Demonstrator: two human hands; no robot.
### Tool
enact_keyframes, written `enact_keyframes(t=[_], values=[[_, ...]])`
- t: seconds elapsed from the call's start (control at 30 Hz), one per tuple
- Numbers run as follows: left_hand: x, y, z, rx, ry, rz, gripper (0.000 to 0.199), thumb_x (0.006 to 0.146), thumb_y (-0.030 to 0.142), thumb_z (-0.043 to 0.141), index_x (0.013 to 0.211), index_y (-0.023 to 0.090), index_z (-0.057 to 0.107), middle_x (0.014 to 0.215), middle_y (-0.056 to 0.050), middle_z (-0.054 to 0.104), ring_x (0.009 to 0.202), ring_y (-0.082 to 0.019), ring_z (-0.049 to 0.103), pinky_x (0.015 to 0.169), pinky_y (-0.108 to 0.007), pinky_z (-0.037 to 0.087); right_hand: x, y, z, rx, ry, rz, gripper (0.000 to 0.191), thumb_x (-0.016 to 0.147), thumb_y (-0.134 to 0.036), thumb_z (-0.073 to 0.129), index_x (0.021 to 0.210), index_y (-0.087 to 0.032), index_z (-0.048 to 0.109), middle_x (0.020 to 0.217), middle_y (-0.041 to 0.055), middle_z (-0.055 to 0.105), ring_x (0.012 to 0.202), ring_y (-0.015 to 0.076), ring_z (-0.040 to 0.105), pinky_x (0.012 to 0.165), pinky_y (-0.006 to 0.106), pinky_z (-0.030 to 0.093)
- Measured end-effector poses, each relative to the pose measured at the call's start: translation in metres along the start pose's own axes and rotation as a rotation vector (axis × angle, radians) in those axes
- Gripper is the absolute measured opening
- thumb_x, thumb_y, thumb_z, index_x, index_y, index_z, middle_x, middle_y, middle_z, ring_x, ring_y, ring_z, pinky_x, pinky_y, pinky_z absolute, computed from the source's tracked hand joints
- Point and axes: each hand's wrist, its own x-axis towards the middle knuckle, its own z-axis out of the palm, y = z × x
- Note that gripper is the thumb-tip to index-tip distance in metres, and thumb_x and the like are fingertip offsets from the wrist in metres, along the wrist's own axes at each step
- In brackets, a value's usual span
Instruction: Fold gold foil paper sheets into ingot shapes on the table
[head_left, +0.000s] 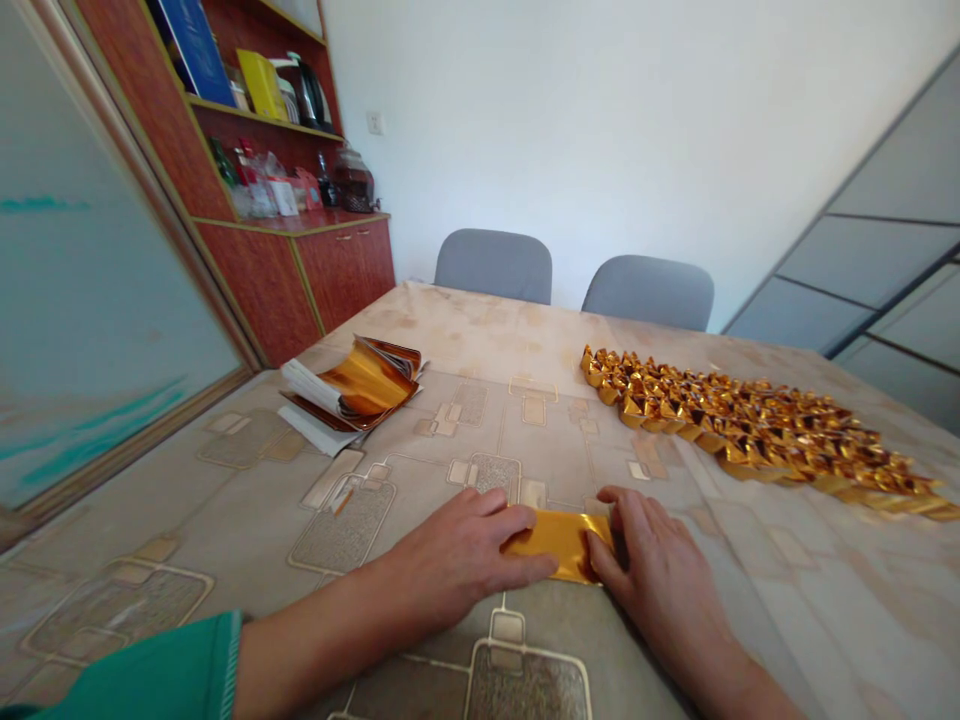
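Pale walls and two gray chairs back a table spread with a patterned cloth, where a person bends to a single gold foil strip lying flat near the front. Its long axis runs roughly left to right, bridging the two hands. The left hand, reaching from a green sleeve, covers the left end, fingertips on the foil and thumb along the near edge; the right hand sets its thumb on the right end, its index finger bent past the far corner. Both are equally close to the foil, yet whether either pinches it or merely presses it cannot be told. Between them, the strip's middle lies bare, with nothing in the way. Beyond the right hand, well apart, rows of folded gold pieces stretch toward the table's right edge. Farther off to the left sits a loose stack of foil sheets, and behind it a red-brown cabinet holds bottles and boxes.
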Motion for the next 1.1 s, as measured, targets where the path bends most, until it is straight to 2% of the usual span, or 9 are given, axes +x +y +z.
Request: enact_keyframes(t=[0.13, 0.2, 0.23, 0.33, 0.43, 0.6, 0.83, 0.93, 1.1], values=[[0.004, 0.001, -0.005, 0.068, -0.047, 0.029, 0.036, 0.098, 0.025, 0.049, 0.130, 0.041, 0.050, 0.106, -0.003, 0.056, 0.088, -0.020, 0.049, 0.072, -0.032, 0.038, 0.003, 0.000, -0.001, 0.004, 0.010, -0.027, 0.018, 0.089, -0.026, 0.052, 0.105, -0.018, 0.053, 0.086, 0.0075, 0.064, 0.079, 0.0265, 0.063, 0.067, 0.037, 0.047], [0.004, 0.002, -0.006, 0.094, -0.057, 0.033, 0.033, 0.098, 0.026, 0.049, 0.128, 0.041, 0.051, 0.102, -0.003, 0.055, 0.088, -0.021, 0.048, 0.070, -0.033, 0.037, 0.004, -0.003, -0.003, 0.024, 0.021, -0.072, 0.010, 0.091, -0.023, 0.051, 0.100, -0.018, 0.055, 0.087, 0.0078, 0.063, 0.080, 0.0260, 0.061, 0.068, 0.037, 0.046], [0.004, 0.002, -0.006, 0.104, -0.058, 0.035, 0.033, 0.098, 0.026, 0.049, 0.128, 0.041, 0.051, 0.101, -0.003, 0.054, 0.087, -0.022, 0.048, 0.069, -0.033, 0.037, 0.005, -0.005, -0.005, 0.039, 0.024, -0.112, 0.007, 0.092, -0.021, 0.050, 0.095, -0.019, 0.056, 0.085, 0.0072, 0.062, 0.078, 0.0252, 0.060, 0.068, 0.037, 0.045], [0.004, 0.003, -0.005, 0.124, -0.052, 0.044, 0.037, 0.098, 0.026, 0.049, 0.132, 0.041, 0.048, 0.100, -0.003, 0.054, 0.087, -0.022, 0.048, 0.067, -0.034, 0.036, 0.001, -0.015, -0.012, 0.122, 0.012, -0.291, 0.017, 0.096, -0.017, 0.046, 0.085, -0.020, 0.058, 0.082, 0.0050, 0.063, 0.075, 0.0224, 0.056, 0.069, 0.036, 0.044], [0.004, 0.002, -0.004, 0.129, -0.035, 0.055, 0.036, 0.097, 0.027, 0.050, 0.130, 0.040, 0.049, 0.099, -0.003, 0.054, 0.086, -0.022, 0.048, 0.066, -0.034, 0.035, -0.009, -0.026, -0.020, 0.200, -0.031, -0.419, 0.018, 0.098, -0.017, 0.045, 0.093, -0.020, 0.062, 0.085, 0.0042, 0.066, 0.079, 0.0217, 0.058, 0.075, 0.036, 0.047], [0.005, 0.001, -0.009, 0.136, -0.033, 0.095, 0.032, 0.097, 0.028, 0.050, 0.128, 0.036, 0.052, 0.097, -0.003, 0.055, 0.082, -0.021, 0.048, 0.065, -0.033, 0.035, -0.026, -0.028, -0.026, 0.233, -0.099, -0.399, 0.016, 0.096, -0.020, 0.051, 0.108, -0.019, 0.062, 0.097, 0.0058, 0.068, 0.091, 0.0234, 0.061, 0.084, 0.037, 0.052], [0.002, 0.003, -0.018, 0.174, -0.036, 0.132, 0.030, 0.099, 0.024, 0.047, 0.127, 0.029, 0.053, 0.097, -0.004, 0.060, 0.081, -0.019, 0.050, 0.069, -0.031, 0.039, -0.029, -0.025, -0.027, 0.254, -0.185, -0.371, 0.025, 0.093, -0.016, 0.055, 0.117, -0.019, 0.060, 0.102, 0.0064, 0.066, 0.097, 0.0231, 0.061, 0.090, 0.038, 0.054], [-0.002, 0.004, -0.016, 0.161, -0.016, 0.121, 0.031, 0.099, 0.024, 0.047, 0.129, 0.029, 0.052, 0.104, -0.005, 0.062, 0.084, -0.019, 0.052, 0.072, -0.031, 0.040, -0.029, -0.026, -0.028, 0.261, -0.213, -0.349, 0.027, 0.093, -0.016, 0.056, 0.119, -0.020, 0.060, 0.102, 0.0061, 0.066, 0.097, 0.0235, 0.060, 0.090, 0.039, 0.054], [-0.010, 0.000, -0.014, 0.089, 0.043, 0.102, 0.033, 0.099, 0.025, 0.048, 0.131, 0.033, 0.053, 0.121, -0.006, 0.061, 0.095, -0.019, 0.056, 0.081, -0.032, 0.041, -0.031, -0.024, -0.027, 0.248, -0.189, -0.341, 0.025, 0.093, -0.016, 0.055, 0.117, -0.019, 0.062, 0.103, 0.0071, 0.067, 0.096, 0.0251, 0.061, 0.088, 0.043, 0.055]])
